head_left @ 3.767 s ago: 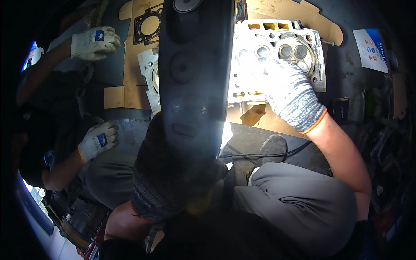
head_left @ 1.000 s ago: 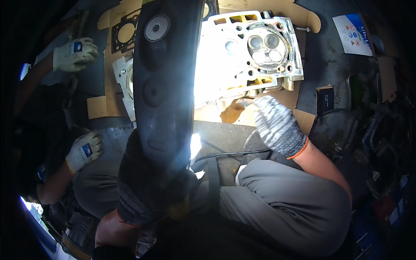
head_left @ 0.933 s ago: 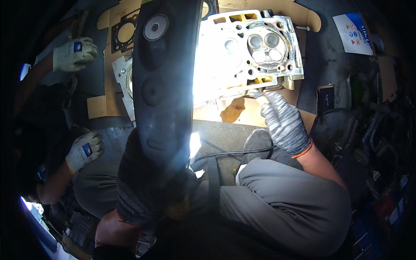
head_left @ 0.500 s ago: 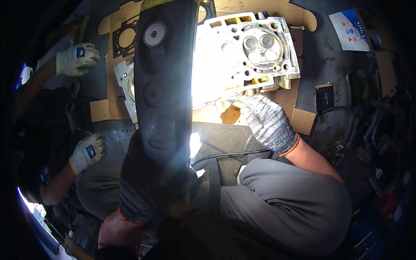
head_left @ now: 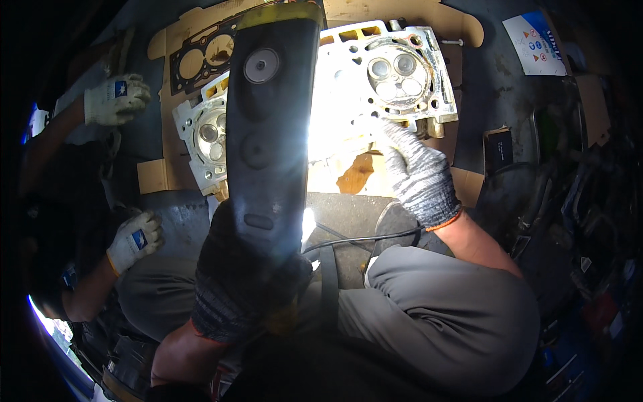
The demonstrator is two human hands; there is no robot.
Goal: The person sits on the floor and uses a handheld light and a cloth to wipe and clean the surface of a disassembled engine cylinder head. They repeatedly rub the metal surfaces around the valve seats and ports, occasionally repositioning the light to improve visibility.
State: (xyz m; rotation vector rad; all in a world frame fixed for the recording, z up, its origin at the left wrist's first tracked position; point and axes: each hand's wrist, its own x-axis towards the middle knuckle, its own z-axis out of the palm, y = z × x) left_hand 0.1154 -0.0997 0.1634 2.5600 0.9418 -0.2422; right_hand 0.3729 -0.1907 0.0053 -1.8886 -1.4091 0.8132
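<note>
Left hand point(head_left: 234, 288) is clamped on a black lamp point(head_left: 268, 127); right hand point(head_left: 415, 171), fingers together, touches the cylinder head point(head_left: 388, 74). Blue-white sign point(head_left: 539, 40) lies far right.

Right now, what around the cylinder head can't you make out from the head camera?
- Middle of the cylinder head: hidden behind the black work light held up by the left hand, and washed out by its glare.
- Right hand fingers: tips lost in glare, contact unclear.
- Head gasket: right part behind the light.
- Right side: too dark.
</note>
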